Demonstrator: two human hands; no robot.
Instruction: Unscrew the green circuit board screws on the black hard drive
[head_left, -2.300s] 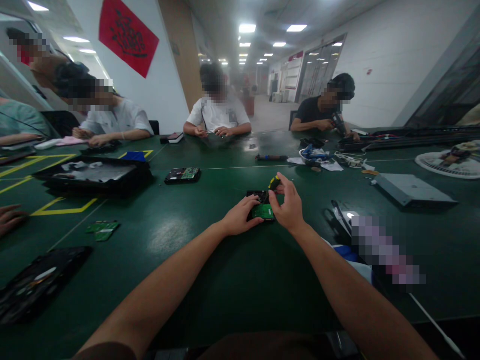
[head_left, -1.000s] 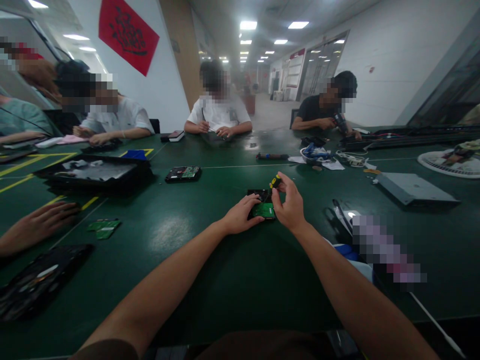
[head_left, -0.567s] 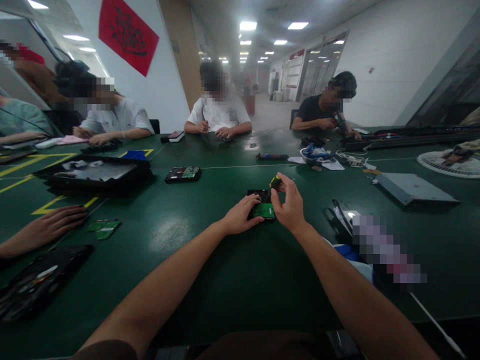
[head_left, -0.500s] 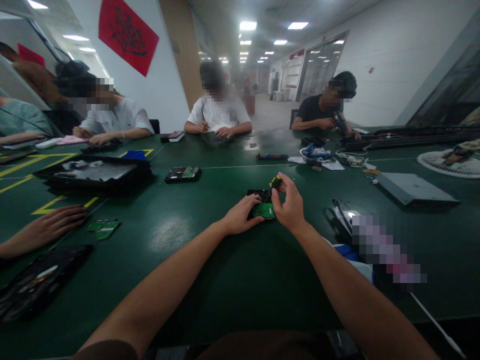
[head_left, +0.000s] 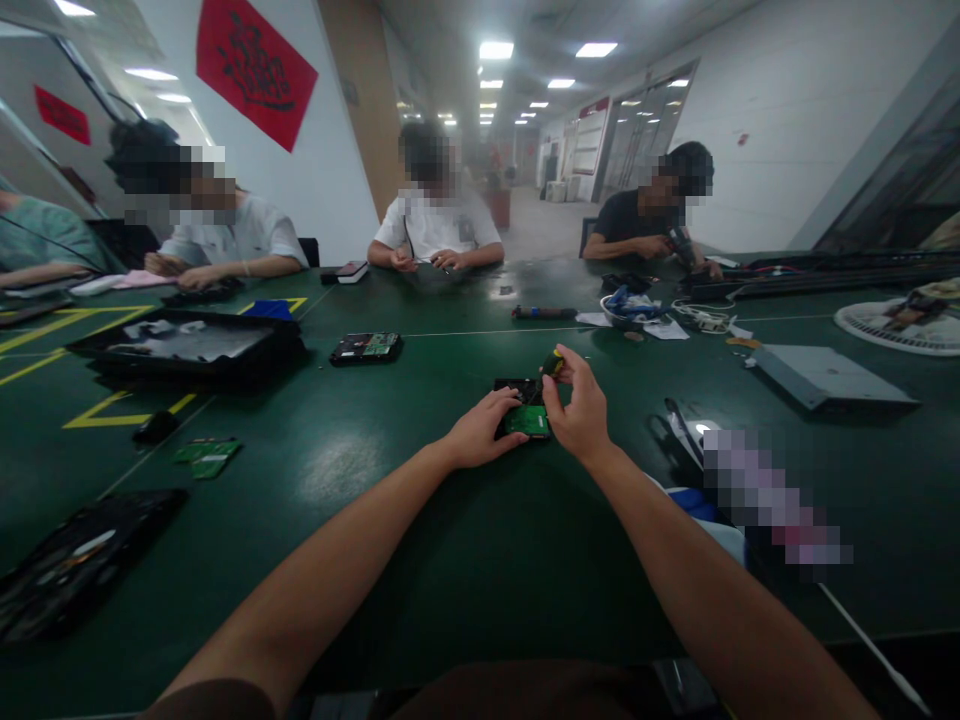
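Your right hand (head_left: 577,405) pinches a slim tool, a screwdriver by its look, and its yellow-and-black handle (head_left: 553,364) shows its yellow marks in a different place than half a second ago, so you are probably rolling it between your fingers. Your left hand (head_left: 484,430) has not shifted: thumb and fingers straddle the near end of the black device (head_left: 527,421) with the green board, holding it against the table (head_left: 420,560). That suggests the work remains at one spot. Well to the left of your left hand, a neighbour's hand has gone, and a small black object (head_left: 155,428) now shows beside the loose green boards (head_left: 208,457).

You can't make out the tool's tip; whether it meets a screw is unclear. Just beyond your left fingertips, the device's far part is too dark to tell if it is one piece. Right of your right forearm, a blue-and-white item (head_left: 694,505) is partly covered by the arm.
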